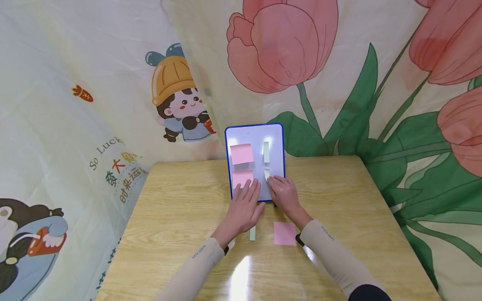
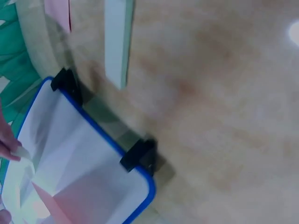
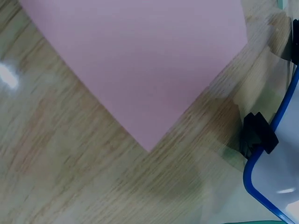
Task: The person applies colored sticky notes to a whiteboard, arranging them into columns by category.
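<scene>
A small whiteboard (image 1: 257, 133) with a blue frame stands upright at the table's back edge. My left hand (image 1: 242, 211) has its fingers stretched out, the tips over the lower pink sticky note (image 1: 241, 175) on the board. At the lower right of the board, my right hand (image 1: 284, 192) pinches the end of a narrow pale green sticky strip (image 1: 267, 173), which curls away from the surface in the left wrist view. Higher on the board are another pink sticky note (image 1: 242, 154) and another pale green strip (image 1: 266, 151).
On the wooden table (image 1: 180, 234) lie a pale green strip pad (image 2: 116, 44) and a pink sticky note pad (image 1: 284, 233), near my forearms. Black feet (image 2: 140, 156) hold the board's bottom edge. A printed cloth (image 1: 203, 25) hangs behind the table.
</scene>
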Available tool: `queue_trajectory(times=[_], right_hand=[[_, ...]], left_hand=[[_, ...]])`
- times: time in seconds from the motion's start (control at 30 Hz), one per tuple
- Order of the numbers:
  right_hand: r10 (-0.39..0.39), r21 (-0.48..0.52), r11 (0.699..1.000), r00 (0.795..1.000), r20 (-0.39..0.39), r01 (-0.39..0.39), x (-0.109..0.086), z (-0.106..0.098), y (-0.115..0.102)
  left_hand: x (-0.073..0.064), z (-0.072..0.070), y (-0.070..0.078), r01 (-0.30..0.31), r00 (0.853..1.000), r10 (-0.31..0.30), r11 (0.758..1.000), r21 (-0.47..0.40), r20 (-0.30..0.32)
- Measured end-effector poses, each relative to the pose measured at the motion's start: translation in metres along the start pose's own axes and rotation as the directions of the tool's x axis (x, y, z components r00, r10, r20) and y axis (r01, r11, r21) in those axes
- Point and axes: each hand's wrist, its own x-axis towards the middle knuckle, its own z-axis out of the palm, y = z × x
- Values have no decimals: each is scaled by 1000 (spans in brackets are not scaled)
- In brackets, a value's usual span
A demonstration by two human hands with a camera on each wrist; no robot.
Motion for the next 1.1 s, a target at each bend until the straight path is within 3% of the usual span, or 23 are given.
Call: queue_trajectory(times=[0.23,0.47,0.63,0.83,1.1], right_hand=[[29,-11,1000,997,77,-29,-4,-1,0],[57,-1,998,990,126,-57,-6,-2,2],[54,16,998,989,141,-57,-7,1,4],[35,42,998,994,101,-39,-8,3,6],[44,32,998,989,143,-49,-10,5,7]], left_hand=[[30,-6,-1,-16,998,14,999,34,64],[53,3,-4,-64,986,52,995,74,157],[61,9,-7,-78,971,61,995,67,229],[69,16,-11,-77,958,46,992,98,284],[74,20,-14,-72,957,30,988,138,289]])
